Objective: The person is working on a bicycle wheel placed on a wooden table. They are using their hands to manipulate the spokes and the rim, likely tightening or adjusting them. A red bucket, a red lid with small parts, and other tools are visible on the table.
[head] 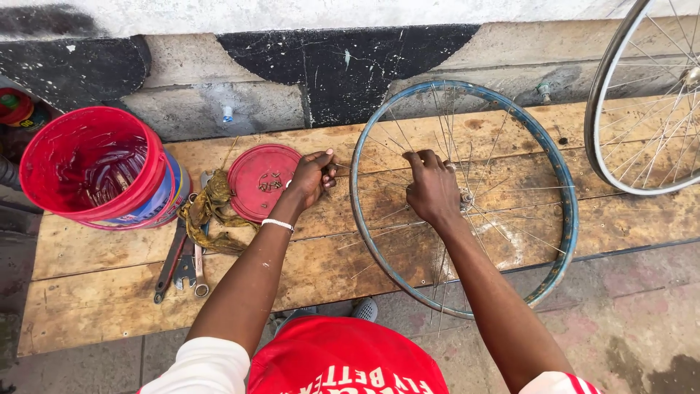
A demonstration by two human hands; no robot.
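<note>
A blue bicycle wheel rim (561, 182) with thin loose spokes lies flat on a wooden bench (109, 292), its near edge hanging past the bench front. My left hand (313, 177) pinches the outer end of a spoke just left of the rim. My right hand (432, 186) rests inside the rim, fingers curled on spokes close to the hub (467, 197).
A red bucket (95, 171) lies on its side at the bench's left, its red lid (264, 182) flat beside it. A yellow rag (211, 211) and wrenches (182, 266) lie between. A second silver wheel (642, 95) leans at the right. A painted wall runs behind.
</note>
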